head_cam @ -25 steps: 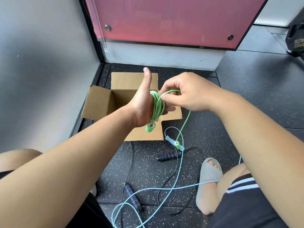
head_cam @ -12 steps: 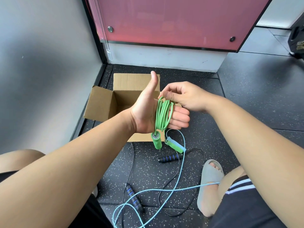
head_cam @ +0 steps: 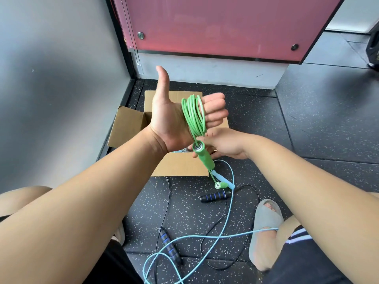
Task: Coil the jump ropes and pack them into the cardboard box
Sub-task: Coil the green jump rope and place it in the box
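Green rope wound, second handle hanging loose.

Left hand (head_cam: 174,119), thumb up, wears the green jump rope (head_cam: 193,115) coil above the cardboard box (head_cam: 180,167); right hand (head_cam: 227,143) reaches beneath, grip unclear. Tuck both handles in before sliding it off.

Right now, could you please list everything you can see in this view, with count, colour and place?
green jump rope: one, green, coiled around the left hand, handles dangling below
light blue jump rope: one, light blue, loose on the floor
black jump rope: one, black cord, black-and-blue handles, loose on the floor
cardboard box: one, brown, open, on the floor behind the hands
floor: dark speckled
panel: one, red, on the wall ahead
slipper: one in clear view, grey, right foot
left hand: raised, thumb up
right hand: under the coil, by the upper green handle
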